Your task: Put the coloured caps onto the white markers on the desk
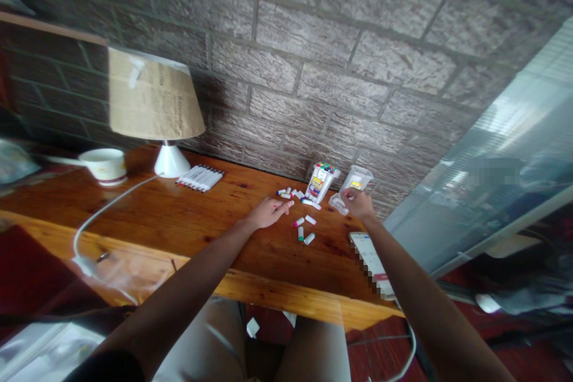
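Note:
My left hand (pixel 269 212) rests low over the wooden table, its fingers stretched out beside several short white pieces with coloured ends that look like marker parts. Closest to its fingertips is a loose group with a blue-ended piece (pixel 280 192). My right hand (pixel 359 203) is closed in a pinch in front of a clear plastic case (pixel 358 176) with a yellow label. What its fingers hold is hidden. Just left of it, a clear plastic flap (pixel 339 203) lies on the table. Between my hands stands a filled marker case (pixel 320 182) with multicoloured tops.
Nearer me lie a pink-ended piece (pixel 298 222) and a green-ended piece (pixel 301 234). A phone (pixel 370 259) lies under my right forearm. Leftward are a row of white markers (pixel 201 178), a lamp (pixel 172 161) with a cord, and a white cup (pixel 105 166). A brick wall (pixel 277 101) backs the table.

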Motion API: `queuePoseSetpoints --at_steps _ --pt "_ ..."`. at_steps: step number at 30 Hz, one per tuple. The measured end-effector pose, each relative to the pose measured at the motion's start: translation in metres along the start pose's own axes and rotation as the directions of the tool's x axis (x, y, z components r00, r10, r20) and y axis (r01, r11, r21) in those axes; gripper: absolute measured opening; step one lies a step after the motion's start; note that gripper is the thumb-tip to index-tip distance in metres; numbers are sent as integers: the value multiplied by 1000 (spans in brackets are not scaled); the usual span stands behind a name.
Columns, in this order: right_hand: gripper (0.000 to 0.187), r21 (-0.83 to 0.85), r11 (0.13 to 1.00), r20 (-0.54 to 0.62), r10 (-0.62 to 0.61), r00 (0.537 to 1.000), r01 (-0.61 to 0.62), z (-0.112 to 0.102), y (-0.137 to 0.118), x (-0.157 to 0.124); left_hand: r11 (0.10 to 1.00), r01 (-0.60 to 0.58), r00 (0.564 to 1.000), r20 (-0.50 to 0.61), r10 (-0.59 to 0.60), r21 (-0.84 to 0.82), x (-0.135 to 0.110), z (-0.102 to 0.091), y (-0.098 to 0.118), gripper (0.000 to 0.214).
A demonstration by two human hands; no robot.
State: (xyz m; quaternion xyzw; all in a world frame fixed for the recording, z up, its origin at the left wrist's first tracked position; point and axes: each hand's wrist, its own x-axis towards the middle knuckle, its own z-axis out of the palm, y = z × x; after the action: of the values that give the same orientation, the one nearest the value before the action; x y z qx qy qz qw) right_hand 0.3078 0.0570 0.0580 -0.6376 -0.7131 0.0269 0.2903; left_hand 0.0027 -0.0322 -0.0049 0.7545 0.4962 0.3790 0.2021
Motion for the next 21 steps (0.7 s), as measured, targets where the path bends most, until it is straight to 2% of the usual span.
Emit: queuePoseSetpoints --at_steps 2,5,7,9,12,14,21 --pt "25 21 1000 39 -7 999 6 8 6 -6 1000 5 1000 4 -5 -7 1 1 -1 68" --pt "55 95 995 68 -38 997 32 18 5 -6 999 16 1000 9 -16 -28 1 1 -1 67" --pt "65 43 999 65 -34 997 31 22 2 -2 999 22 1000 11 -21 -38 0 1 -1 67" --pt "57 -95 995 84 -18 996 26 23 -1 2 999 27 1000 11 -26 -40 0 0 0 68" --pt "33 -244 969 161 7 987 33 23 1 1 999 22 1000 11 -22 -30 -1 -1 2 67" --pt "25 -260 965 200 17 980 37 23 6 -3 1000 11 1000 12 -11 -16 -1 -1 2 67" --pt "22 -213 972 269 -35 962 95 22 17 -13 1000 -2 1000 15 2 1 0 0 0 65"
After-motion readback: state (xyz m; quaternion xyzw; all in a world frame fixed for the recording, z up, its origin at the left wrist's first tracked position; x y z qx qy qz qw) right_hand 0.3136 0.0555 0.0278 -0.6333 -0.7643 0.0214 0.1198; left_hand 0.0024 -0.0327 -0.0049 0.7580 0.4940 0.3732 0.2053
